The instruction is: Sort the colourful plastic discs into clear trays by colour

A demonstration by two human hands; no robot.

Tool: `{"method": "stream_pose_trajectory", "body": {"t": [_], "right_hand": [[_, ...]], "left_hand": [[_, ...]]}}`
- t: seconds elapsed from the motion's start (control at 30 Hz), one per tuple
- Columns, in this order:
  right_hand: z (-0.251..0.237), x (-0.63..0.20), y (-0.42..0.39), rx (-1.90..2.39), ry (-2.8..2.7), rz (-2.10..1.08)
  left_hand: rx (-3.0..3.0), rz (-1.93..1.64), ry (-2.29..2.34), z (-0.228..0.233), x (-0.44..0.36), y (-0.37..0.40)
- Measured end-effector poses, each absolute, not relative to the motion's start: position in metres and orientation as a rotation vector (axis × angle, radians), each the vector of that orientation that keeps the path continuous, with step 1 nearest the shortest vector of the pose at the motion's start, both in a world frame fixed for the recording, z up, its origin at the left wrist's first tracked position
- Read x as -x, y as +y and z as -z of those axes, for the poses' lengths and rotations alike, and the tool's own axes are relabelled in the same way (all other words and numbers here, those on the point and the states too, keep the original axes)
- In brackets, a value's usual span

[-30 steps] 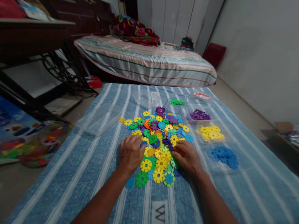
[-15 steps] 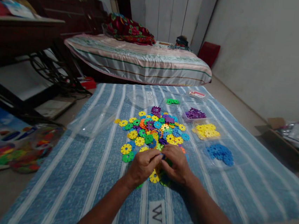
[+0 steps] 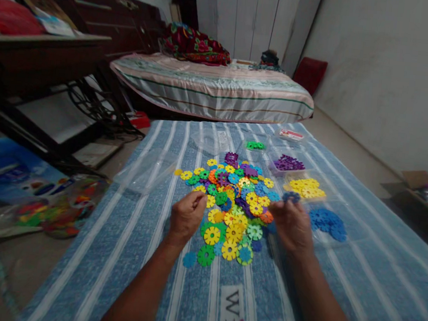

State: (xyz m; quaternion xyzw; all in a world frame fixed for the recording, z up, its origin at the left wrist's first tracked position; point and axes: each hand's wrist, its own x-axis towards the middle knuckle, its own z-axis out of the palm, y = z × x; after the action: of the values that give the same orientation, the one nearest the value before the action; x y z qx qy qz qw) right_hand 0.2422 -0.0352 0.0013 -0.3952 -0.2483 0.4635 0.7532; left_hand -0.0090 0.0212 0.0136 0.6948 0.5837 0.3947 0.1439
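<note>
A blue striped sheet (image 3: 144,255) covers the floor from the near edge up to a striped mattress (image 3: 213,87), with bare sheet on both flanks of the work area. At its centre lies a mixed pile of coloured discs (image 3: 232,202), spread flat and reaching almost to the near lettering. Right of the pile sit sorted groups well apart from each other: blue discs (image 3: 327,222), yellow discs (image 3: 305,188), purple discs (image 3: 288,163). A clear plastic tray (image 3: 145,171) lies left of the pile. The left hand (image 3: 186,216) hovers at the pile's left edge, fingers curled together; whether it holds anything cannot be told. The right hand (image 3: 293,223) is raised beside the pile's right edge, fingertips pinched on a blue disc (image 3: 291,196), between pile and blue group.
</note>
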Motion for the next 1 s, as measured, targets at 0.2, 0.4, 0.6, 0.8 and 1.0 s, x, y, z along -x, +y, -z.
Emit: {"method": "stream_pose_trajectory", "body": {"t": [0.2, 0.4, 0.6, 0.8, 1.0], "right_hand": [[-0.002, -0.258, -0.035, 0.699, -0.377, -1.05], [0.006, -0.247, -0.033, 0.762, -0.528, -1.193], [0.012, -0.24, -0.032, 0.886, -0.606, -1.214], [0.011, -0.225, -0.034, 0.993, -0.667, -1.211], [0.009, -0.217, -0.039, 1.13, -0.879, -1.129]], "left_hand": [[-2.089, -0.859, 2.059, -0.007, 0.04, 0.04], [-2.197, -0.447, 2.122, -0.013, 0.041, 0.04], [-2.23, -0.39, 2.051, -0.013, 0.041, 0.038], [-2.142, -0.512, 1.938, -0.007, 0.042, 0.041], [-1.975, -0.899, 1.665, -0.008, 0.036, 0.04]]}}
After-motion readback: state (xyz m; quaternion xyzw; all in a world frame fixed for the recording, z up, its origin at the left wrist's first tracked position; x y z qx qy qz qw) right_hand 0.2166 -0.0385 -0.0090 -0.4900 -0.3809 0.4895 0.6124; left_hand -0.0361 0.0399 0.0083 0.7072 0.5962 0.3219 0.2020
